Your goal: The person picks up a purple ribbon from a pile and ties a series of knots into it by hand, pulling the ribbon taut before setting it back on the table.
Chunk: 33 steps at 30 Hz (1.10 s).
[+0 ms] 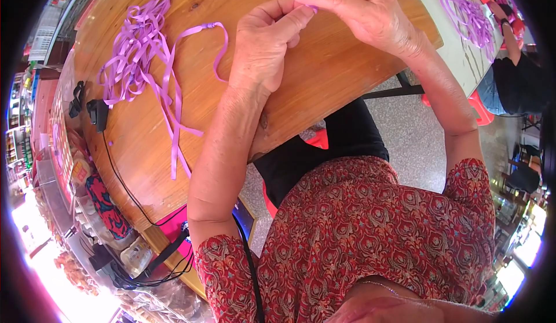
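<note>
My left hand (267, 42) and my right hand (364, 11) meet above the far part of the wooden table (347, 62). Thumb and fingers of both are pinched together at one spot. A tiny bit of purple ribbon (313, 8) shows between the fingertips; the rest of that piece is hidden by the fingers. Left of my left forearm lies a tangled heap of purple ribbons (139, 51), with long ends trailing toward me. One loose ribbon strand (204, 26), with a small knot or gather in it, curves from the heap to beside my left wrist.
A black adapter (98, 113) with a cable sits at the table's left edge, near packed goods. At the far right, a person (512, 80) is beside a white table (454, 57) bearing more purple ribbons (472, 19). A red stool (480, 107) stands beneath.
</note>
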Each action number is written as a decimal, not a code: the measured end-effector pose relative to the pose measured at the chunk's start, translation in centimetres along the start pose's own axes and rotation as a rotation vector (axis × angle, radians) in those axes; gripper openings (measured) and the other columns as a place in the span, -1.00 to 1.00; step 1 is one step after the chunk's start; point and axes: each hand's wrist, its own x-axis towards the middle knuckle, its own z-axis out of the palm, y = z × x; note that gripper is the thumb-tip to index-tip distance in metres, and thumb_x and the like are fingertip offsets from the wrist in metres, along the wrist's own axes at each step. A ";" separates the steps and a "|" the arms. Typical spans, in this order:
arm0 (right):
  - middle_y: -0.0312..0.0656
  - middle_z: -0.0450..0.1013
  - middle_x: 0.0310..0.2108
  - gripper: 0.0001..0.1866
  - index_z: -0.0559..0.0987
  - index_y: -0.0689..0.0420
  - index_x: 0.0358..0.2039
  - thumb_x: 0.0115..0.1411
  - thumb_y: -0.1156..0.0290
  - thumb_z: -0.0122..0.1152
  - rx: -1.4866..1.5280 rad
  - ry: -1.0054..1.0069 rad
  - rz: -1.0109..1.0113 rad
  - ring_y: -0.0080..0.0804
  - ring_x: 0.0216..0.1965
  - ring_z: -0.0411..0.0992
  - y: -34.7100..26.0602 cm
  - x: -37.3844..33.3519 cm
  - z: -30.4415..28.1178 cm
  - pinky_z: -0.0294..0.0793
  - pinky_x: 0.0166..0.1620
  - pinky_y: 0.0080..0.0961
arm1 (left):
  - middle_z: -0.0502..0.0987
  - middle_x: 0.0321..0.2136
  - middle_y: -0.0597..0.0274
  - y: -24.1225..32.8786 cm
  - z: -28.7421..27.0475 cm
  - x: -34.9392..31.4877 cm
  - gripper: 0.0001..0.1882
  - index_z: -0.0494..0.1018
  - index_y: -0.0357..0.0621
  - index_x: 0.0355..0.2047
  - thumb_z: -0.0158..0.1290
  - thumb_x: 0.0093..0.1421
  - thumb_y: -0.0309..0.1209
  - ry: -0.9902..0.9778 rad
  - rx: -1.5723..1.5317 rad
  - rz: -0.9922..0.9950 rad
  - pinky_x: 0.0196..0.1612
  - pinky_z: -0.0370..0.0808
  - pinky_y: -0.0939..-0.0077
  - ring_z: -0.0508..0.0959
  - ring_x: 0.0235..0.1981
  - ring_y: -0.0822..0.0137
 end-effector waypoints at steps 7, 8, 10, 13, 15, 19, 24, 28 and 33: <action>-0.14 0.49 -0.36 -0.75 0.54 0.24 -0.26 -0.03 0.60 0.25 0.141 -0.123 0.984 -0.24 -0.32 0.46 -4.9 4.8 -3.0 0.42 -0.29 -0.47 | 0.41 -0.53 0.47 0.2 1.1 -0.5 -0.81 0.47 -0.27 -0.37 0.18 0.09 -0.39 0.160 0.160 0.103 -0.52 0.20 0.81 0.29 -0.53 0.70; -0.13 0.49 -0.38 -0.76 0.54 0.25 -0.28 -0.03 0.60 0.27 0.161 -0.097 1.072 -0.24 -0.33 0.47 -5.0 4.8 -3.0 0.43 -0.30 -0.48 | 0.41 -0.53 0.47 0.2 1.2 -0.5 -0.81 0.47 -0.27 -0.37 0.18 0.09 -0.39 0.158 0.160 0.104 -0.52 0.20 0.81 0.29 -0.53 0.70; -0.13 0.49 -0.41 -0.79 0.55 0.25 -0.31 -0.02 0.59 0.27 0.169 -0.089 1.014 -0.25 -0.35 0.47 -5.0 4.9 -2.9 0.42 -0.31 -0.51 | 0.40 -0.54 0.49 0.3 1.3 -0.6 -0.84 0.47 -0.26 -0.38 0.17 0.09 -0.42 0.169 0.151 0.132 -0.54 0.18 0.82 0.28 -0.55 0.70; -0.13 0.49 -0.44 -0.85 0.55 0.25 -0.37 -0.01 0.59 0.26 0.193 0.045 0.758 -0.30 -0.38 0.48 -3.4 1.3 -1.1 0.41 -0.32 -0.56 | 0.39 -0.55 0.50 0.1 1.7 -0.6 -0.86 0.47 -0.25 -0.38 0.16 0.10 -0.44 0.128 0.128 0.164 -0.55 0.17 0.83 0.27 -0.56 0.70; -0.12 0.49 -0.45 -0.89 0.55 0.25 -0.40 0.00 0.59 0.25 0.221 0.171 0.556 -0.33 -0.39 0.48 -2.9 0.2 -0.2 0.41 -0.33 -0.58 | 0.38 -0.55 0.51 0.3 1.6 -0.7 -0.86 0.47 -0.25 -0.38 0.16 0.10 -0.45 0.142 0.141 0.153 -0.56 0.17 0.84 0.26 -0.57 0.70; -0.15 0.48 -0.46 -0.89 0.53 0.26 -0.38 0.02 0.58 0.22 0.405 0.130 1.097 -0.39 -0.41 0.47 -4.8 3.6 -1.1 0.40 -0.34 -0.61 | 0.41 -0.52 0.47 0.5 1.4 -0.8 -0.88 0.47 -0.25 -0.37 0.14 0.11 -0.47 0.170 0.139 0.110 -0.53 0.19 0.83 0.26 -0.55 0.70; -0.17 0.47 -0.47 -0.87 0.52 0.27 -0.35 0.03 0.60 0.20 0.639 0.154 1.688 -0.38 -0.40 0.46 -4.8 2.7 -0.7 0.39 -0.31 -0.60 | 0.46 -0.45 0.40 -0.1 1.2 -0.6 -0.88 0.48 -0.26 -0.33 0.12 0.12 -0.51 0.038 -0.058 0.226 -0.47 0.23 0.77 0.29 -0.51 0.66; -0.30 0.50 -0.41 -0.83 0.56 0.24 -0.28 0.11 0.45 0.22 0.976 0.325 1.618 -0.62 -0.37 0.41 -4.5 0.6 0.6 0.40 -0.27 -0.59 | 0.48 -0.45 0.36 0.1 0.9 -0.6 -0.88 0.48 -0.29 -0.30 0.09 0.14 -0.53 -0.075 -0.244 0.204 -0.47 0.24 0.73 0.31 -0.52 0.61; -0.31 0.51 -0.40 -0.86 0.58 0.22 -0.32 0.12 0.46 0.21 0.791 0.256 1.527 -0.66 -0.37 0.41 -5.1 2.0 0.2 0.41 -0.26 -0.65 | 0.48 -0.46 0.35 0.2 0.8 -0.6 -0.87 0.48 -0.30 -0.29 0.08 0.14 -0.53 -0.054 -0.238 0.193 -0.48 0.22 0.73 0.31 -0.53 0.60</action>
